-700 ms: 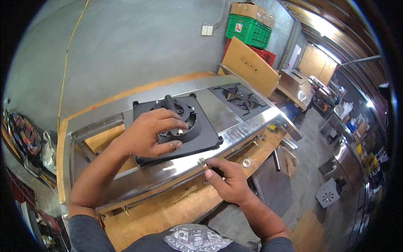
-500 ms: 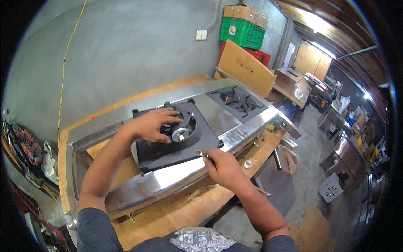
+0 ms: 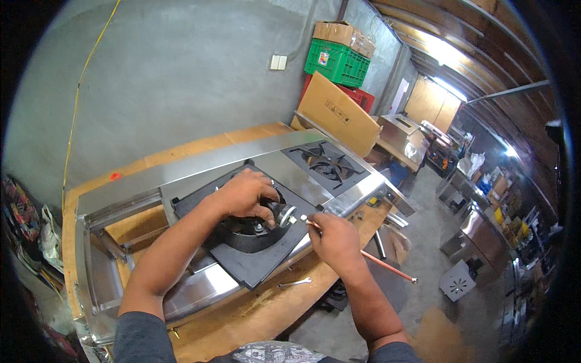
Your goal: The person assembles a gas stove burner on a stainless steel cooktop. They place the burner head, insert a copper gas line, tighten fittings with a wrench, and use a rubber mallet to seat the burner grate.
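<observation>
The black plate (image 3: 267, 261) has swung a corner toward the worker's six o'clock, the left hand (image 3: 245, 195) gripping the burner neck (image 3: 280, 210) and the right hand (image 3: 336, 237) pinching the copper tube (image 3: 387, 267), its tip now just off the nozzle (image 3: 293, 219) at three o'clock, so the ends appear nearly met but unjoined.

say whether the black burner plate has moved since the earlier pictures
Yes: judged against the steel counter's front rim, the black burner plate has turned counterclockwise, with one corner now reaching out over that rim.
</observation>
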`<action>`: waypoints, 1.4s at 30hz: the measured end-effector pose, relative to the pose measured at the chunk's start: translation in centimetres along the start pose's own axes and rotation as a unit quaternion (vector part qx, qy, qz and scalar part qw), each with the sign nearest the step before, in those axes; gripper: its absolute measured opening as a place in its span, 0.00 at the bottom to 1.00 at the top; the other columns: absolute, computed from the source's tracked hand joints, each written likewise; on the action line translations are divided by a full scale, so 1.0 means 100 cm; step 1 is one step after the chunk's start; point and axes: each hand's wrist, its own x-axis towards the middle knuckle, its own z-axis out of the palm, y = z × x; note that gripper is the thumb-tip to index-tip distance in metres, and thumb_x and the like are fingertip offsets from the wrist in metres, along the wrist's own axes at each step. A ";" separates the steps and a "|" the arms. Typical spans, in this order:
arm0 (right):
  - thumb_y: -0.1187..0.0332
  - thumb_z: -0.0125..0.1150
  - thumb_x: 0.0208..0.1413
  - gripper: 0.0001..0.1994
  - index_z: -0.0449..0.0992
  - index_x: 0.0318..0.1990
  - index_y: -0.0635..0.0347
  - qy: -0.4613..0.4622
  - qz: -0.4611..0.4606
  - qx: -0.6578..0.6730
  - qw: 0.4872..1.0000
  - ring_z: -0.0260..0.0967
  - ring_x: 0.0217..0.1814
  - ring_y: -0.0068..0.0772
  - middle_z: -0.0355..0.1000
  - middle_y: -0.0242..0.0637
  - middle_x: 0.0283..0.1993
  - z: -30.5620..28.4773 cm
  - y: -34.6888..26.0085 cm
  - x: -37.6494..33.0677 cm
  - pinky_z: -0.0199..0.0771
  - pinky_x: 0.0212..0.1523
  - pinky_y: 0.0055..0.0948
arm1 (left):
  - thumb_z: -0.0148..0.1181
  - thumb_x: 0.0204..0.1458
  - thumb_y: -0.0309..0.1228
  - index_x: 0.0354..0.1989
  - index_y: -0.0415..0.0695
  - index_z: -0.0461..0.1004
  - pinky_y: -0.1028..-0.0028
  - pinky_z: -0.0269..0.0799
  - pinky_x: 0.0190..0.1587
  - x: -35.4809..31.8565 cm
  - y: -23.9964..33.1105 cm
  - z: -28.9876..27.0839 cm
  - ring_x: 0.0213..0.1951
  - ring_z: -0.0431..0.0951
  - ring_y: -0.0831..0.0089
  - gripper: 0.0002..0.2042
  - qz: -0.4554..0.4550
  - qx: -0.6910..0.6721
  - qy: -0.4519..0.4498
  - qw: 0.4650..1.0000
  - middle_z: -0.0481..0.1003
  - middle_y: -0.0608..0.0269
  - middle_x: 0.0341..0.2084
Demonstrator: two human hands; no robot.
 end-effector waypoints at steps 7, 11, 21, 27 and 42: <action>0.66 0.66 0.53 0.07 0.82 0.39 0.54 0.020 -0.011 -0.045 0.999 0.75 0.34 0.49 0.74 0.40 0.31 0.000 0.000 -0.001 0.74 0.35 0.43 | 0.73 0.35 0.56 0.40 0.48 0.82 0.59 0.69 0.44 0.002 -0.001 0.019 0.40 0.79 0.55 0.28 -0.038 -0.033 0.046 0.998 0.78 0.58 0.31; 0.68 0.67 0.52 0.07 0.82 0.38 0.53 0.046 -0.017 -0.068 0.996 0.75 0.35 0.48 0.74 0.39 0.32 0.006 -0.002 0.001 0.74 0.34 0.42 | 0.73 0.34 0.55 0.40 0.48 0.83 0.59 0.68 0.45 0.001 -0.004 0.020 0.39 0.78 0.55 0.28 -0.049 -0.043 0.052 0.997 0.78 0.59 0.31; 0.69 0.68 0.50 0.07 0.82 0.37 0.55 0.051 -0.016 -0.094 0.994 0.73 0.35 0.47 0.71 0.39 0.31 0.009 -0.008 -0.002 0.72 0.35 0.43 | 0.72 0.36 0.55 0.40 0.47 0.83 0.59 0.69 0.47 0.002 -0.005 0.023 0.42 0.79 0.54 0.27 -0.049 -0.044 0.051 0.997 0.79 0.56 0.33; 0.69 0.66 0.52 0.07 0.82 0.39 0.57 0.042 -0.053 -0.102 0.992 0.71 0.34 0.49 0.70 0.41 0.32 0.011 -0.006 0.001 0.72 0.36 0.44 | 0.71 0.37 0.56 0.40 0.47 0.83 0.60 0.68 0.47 0.000 -0.007 0.024 0.42 0.78 0.54 0.28 -0.044 -0.040 0.061 0.996 0.79 0.57 0.33; 0.64 0.62 0.58 0.09 0.75 0.36 0.61 -0.027 -0.012 -0.068 0.997 0.74 0.37 0.56 0.72 0.48 0.35 0.011 -0.006 0.013 0.74 0.38 0.49 | 0.73 0.33 0.58 0.40 0.47 0.82 0.60 0.67 0.46 -0.001 -0.013 0.033 0.40 0.78 0.55 0.30 -0.029 -0.039 0.093 0.995 0.78 0.58 0.32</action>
